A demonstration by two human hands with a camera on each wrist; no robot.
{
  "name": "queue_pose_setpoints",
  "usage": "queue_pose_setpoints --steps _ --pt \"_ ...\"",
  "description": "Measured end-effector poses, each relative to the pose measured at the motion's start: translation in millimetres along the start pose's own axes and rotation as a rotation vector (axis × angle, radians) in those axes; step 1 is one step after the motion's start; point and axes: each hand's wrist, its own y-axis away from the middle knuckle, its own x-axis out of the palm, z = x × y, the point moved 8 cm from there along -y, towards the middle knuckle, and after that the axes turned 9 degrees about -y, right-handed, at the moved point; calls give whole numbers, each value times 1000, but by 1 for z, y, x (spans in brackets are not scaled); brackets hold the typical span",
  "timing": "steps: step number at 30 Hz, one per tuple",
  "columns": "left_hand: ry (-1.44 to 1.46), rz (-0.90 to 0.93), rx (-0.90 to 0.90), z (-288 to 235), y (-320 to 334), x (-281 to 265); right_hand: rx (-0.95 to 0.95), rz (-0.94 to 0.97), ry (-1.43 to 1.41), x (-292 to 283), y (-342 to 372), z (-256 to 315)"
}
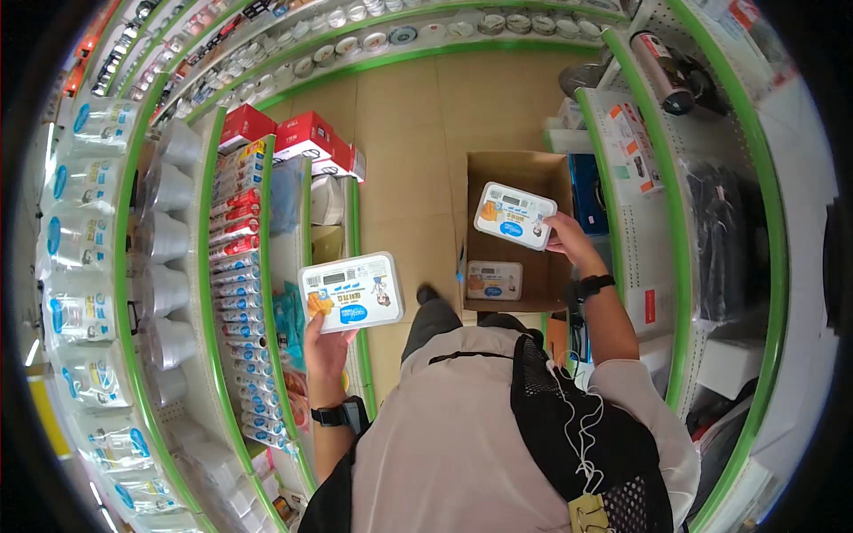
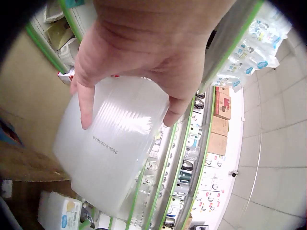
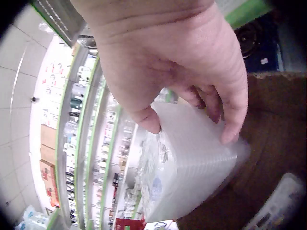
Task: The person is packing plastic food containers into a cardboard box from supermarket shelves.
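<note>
My left hand (image 1: 326,354) grips a wrapped pack of stacked white plastic food containers (image 1: 353,298) by its near edge, left of the cardboard box. The left wrist view shows thumb and fingers spread across the translucent, ridged stack (image 2: 108,143). A like pack (image 1: 514,213) is pinched at its right end by my right hand (image 1: 573,244), over the open cardboard box (image 1: 477,166). In the right wrist view, the thumb is on one side of that stack (image 3: 196,148) and the fingers on the other. Another such pack (image 1: 495,282) lies inside the box.
Green-edged shelves (image 1: 213,178) run along the left, holding wrapped rolls (image 1: 235,302) and bagged containers (image 1: 80,306). Red boxes (image 1: 306,138) stand at the shelf end. On the right, another shelf unit (image 1: 657,266) is beside the box. Tiled floor (image 1: 395,160) lies between.
</note>
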Motion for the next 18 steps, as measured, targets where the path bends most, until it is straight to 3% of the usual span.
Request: queue_pose_setpoints --steps 7,12,15,18 --pt "-49 -55 -93 7 -60 -2 182 -101 -73 -4 -100 -80" --pt "-133 -56 -146 8 -91 4 320 5 -49 -4 -147 -138" --pt "-134 -49 -175 13 -108 12 307 102 -64 0 -182 -164" --pt "-143 -46 -201 23 -123 17 379 59 -24 -7 -204 -195"
